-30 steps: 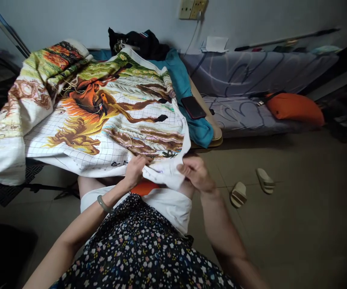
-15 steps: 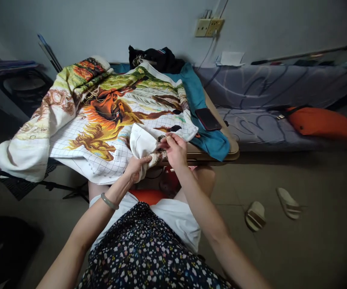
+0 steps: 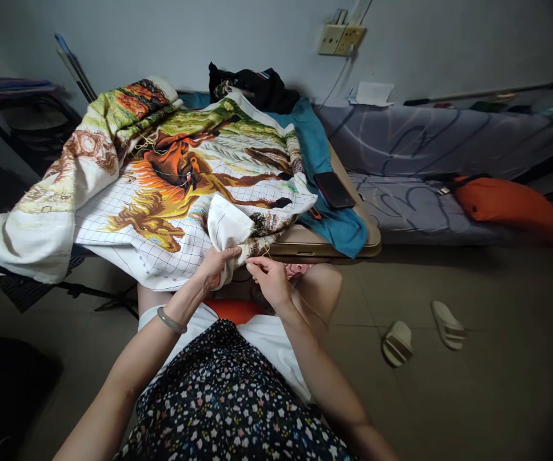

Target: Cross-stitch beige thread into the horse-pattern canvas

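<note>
A large cross-stitch cloth (image 3: 200, 237) with stitched horses and a printed grid is spread over the table, its near edge folded back. My left hand (image 3: 216, 266) is closed on that folded edge, thumb on top and fingers beneath. Just to its right, my right hand (image 3: 269, 276) has thumb and forefinger pinched together close to the stitched edge. What sits in that pinch is too small to make out. A thin yellowish thread (image 3: 267, 251) shows just above the right hand's fingers. Loose threads (image 3: 146, 146) lie on the cloth farther back.
A phone (image 3: 334, 190) rests on a teal cloth (image 3: 322, 153) at the table's right side. Dark fabric (image 3: 262, 88) is heaped at the back. To the right stand a grey covered sofa (image 3: 401, 198) with an orange cushion (image 3: 509, 208). Slippers (image 3: 398, 344) lie on the floor.
My right hand has moved down and slightly left, from above the folded flap to below the stitched edge, still pinched. My left hand keeps its hold on the cloth.
</note>
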### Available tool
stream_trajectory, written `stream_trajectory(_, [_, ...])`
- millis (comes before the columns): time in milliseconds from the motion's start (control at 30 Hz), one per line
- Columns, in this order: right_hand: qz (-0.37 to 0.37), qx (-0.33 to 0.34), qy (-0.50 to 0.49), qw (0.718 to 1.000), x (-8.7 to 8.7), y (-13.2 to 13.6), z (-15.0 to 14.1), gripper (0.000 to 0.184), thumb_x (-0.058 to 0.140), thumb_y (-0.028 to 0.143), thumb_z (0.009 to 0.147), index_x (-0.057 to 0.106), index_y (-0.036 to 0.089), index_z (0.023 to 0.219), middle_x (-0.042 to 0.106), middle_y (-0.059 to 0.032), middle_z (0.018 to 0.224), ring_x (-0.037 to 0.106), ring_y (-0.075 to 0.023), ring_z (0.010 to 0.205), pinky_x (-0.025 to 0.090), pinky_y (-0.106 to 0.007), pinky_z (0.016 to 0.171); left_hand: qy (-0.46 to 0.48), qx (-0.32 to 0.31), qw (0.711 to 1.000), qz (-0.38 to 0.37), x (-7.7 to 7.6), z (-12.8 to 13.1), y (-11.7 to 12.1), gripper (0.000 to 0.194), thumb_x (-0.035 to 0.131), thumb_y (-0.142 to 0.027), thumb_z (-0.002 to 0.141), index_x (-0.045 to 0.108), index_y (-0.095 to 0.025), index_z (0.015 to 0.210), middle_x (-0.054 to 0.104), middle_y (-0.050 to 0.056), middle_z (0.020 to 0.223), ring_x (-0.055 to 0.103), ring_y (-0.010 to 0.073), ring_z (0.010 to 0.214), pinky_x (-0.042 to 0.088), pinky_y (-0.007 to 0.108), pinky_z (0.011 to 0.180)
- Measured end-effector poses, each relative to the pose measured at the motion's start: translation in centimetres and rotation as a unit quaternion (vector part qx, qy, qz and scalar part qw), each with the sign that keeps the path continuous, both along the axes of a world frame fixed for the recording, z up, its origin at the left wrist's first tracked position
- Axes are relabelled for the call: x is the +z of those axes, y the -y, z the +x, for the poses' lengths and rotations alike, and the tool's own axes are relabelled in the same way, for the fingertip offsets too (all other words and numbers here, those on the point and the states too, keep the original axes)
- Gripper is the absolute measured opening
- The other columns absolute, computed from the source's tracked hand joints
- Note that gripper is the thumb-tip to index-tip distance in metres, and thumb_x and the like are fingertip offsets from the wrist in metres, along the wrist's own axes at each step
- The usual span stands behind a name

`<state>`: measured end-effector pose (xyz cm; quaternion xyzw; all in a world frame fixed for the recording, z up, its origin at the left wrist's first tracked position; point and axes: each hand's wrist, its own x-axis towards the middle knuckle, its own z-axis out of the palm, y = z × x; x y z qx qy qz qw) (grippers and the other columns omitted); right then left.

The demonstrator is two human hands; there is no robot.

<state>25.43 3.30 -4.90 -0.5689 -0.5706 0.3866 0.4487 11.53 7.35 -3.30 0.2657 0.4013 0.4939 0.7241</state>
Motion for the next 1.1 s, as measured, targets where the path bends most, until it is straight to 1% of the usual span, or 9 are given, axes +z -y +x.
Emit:
stream_trajectory(67, [-0.002, -0.001, 0.003, 1.0, -0.1, 0.0, -0.2, 0.025, 0.056, 0.032, 0.076, 0.07, 0.014, 0.089, 0.068, -0.0057, 0.075, 0.059, -0.0153, 0.065, 0.047, -0.025, 0.058, 0.0, 0.0, 1.0, -0.001, 0.1, 0.0, 0.0, 0.021, 0.074, -0.014, 0.057, 0.067, -0.016, 0.077, 0.068, 0.003, 0.071, 0.06, 0.0117, 0.062, 0.049, 0.024, 0.065])
stream_trajectory(267, [-0.01, -0.002, 0.004, 1.0, -0.2, 0.0, -0.2, 0.026, 0.056, 0.031, 0.076, 0.07, 0.013, 0.088, 0.068, -0.0064, 0.074, 0.058, -0.0151, 0.063, 0.046, -0.025, 0.056, -0.013, 0.01, 1.0, -0.018, 0.3, 0.0, 0.1, 0.018, 0.073, -0.014, 0.057, 0.067, -0.016, 0.073, 0.067, 0.003, 0.067, 0.058, 0.0107, 0.057, 0.047, 0.021, 0.055])
stream_trajectory(500, [-0.01, 0.006, -0.003, 1.0, -0.4, -0.1, -0.2, 0.025, 0.056, 0.031, 0.076, 0.069, 0.013, 0.086, 0.067, -0.0058, 0.073, 0.058, -0.0143, 0.062, 0.045, -0.023, 0.056, -0.003, 0.012, 1.0, -0.015, 0.3, 0.0, 0.0, 0.018, 0.073, -0.013, 0.056, 0.066, -0.015, 0.073, 0.068, 0.003, 0.069, 0.059, 0.0108, 0.06, 0.048, 0.022, 0.06])
stream_trajectory(633, [-0.014, 0.008, -0.006, 1.0, -0.4, -0.1, -0.2, 0.025, 0.056, 0.03, 0.075, 0.069, 0.012, 0.086, 0.067, -0.0062, 0.073, 0.057, -0.0141, 0.062, 0.044, -0.023, 0.055, -0.003, 0.007, 1.0, -0.015, 0.2, 0.0, 0.0, 0.015, 0.072, -0.013, 0.058, 0.066, -0.016, 0.071, 0.067, 0.002, 0.067, 0.059, 0.0104, 0.058, 0.048, 0.022, 0.059])
stream_trajectory(867, [-0.035, -0.014, -0.043, 0.998, -0.4, -0.2, -0.7, 0.026, 0.057, 0.032, 0.073, 0.068, 0.012, 0.085, 0.064, -0.0045, 0.068, 0.052, -0.0107, 0.054, 0.042, -0.021, 0.05, -0.001, 0.006, 1.0, -0.001, 0.0, 0.0, -0.1, 0.017, 0.073, -0.014, 0.057, 0.065, -0.015, 0.072, 0.067, 0.003, 0.069, 0.059, 0.0111, 0.061, 0.048, 0.023, 0.061])
stream_trajectory(1033, [-0.042, -0.02, -0.08, 0.996, -0.6, -0.4, -1.1, 0.027, 0.058, 0.035, 0.071, 0.066, 0.012, 0.083, 0.061, -0.0036, 0.066, 0.049, -0.0094, 0.051, 0.041, -0.02, 0.046, -0.004, 0.001, 1.0, -0.016, 0.2, 0.0, 0.0, 0.015, 0.073, -0.016, 0.058, 0.065, -0.015, 0.071, 0.066, 0.002, 0.065, 0.057, 0.0099, 0.055, 0.046, 0.021, 0.055])
stream_trajectory(1100, [-0.041, -0.021, -0.084, 0.995, -0.6, -0.5, -1.1, 0.026, 0.059, 0.036, 0.071, 0.066, 0.012, 0.082, 0.061, -0.003, 0.066, 0.049, -0.0092, 0.051, 0.041, -0.02, 0.046, -0.001, 0.002, 1.0, -0.013, 0.2, 0.0, 0.0, 0.015, 0.072, -0.015, 0.058, 0.065, -0.015, 0.072, 0.066, 0.002, 0.066, 0.057, 0.01, 0.056, 0.046, 0.021, 0.056])
